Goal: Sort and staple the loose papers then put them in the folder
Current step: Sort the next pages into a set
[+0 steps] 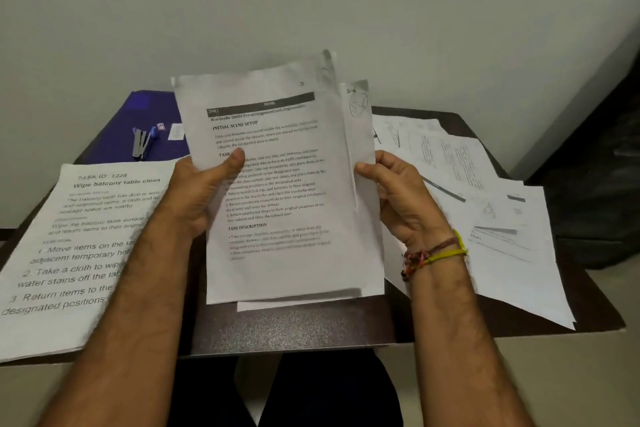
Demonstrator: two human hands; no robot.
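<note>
Loose white printed papers (287, 184) are up in both hands, held tilted above the middle of the small dark speckled table (294, 326). The left hand (201, 191) grips the bundle's left edge, thumb pressed flat on the front page and fingers curled behind it. The right hand (398, 194) pinches the right edge, thumb on top, peeling a sheet or two a bit apart from the rest, so the back pages fan out at the top right with some handwriting showing there. Front page has a dark header bar and headings like "INITIAL SCENE SETUP" and "TASK DESCRIPTION". There's a yellow and red thread band (433, 255) on the right wrist.

Left of the hands, a white stack headed "Wipe balcony table clean" (76, 253) lies flat on the table and hangs over the near left edge. Far left sits the blue folder (138, 121), with a grey and blue stapler (143, 144) on top of it and a small white box (175, 131) just beside that. On the right, a messy spread of more white sheets (485, 191) overlaps across the table.
</note>
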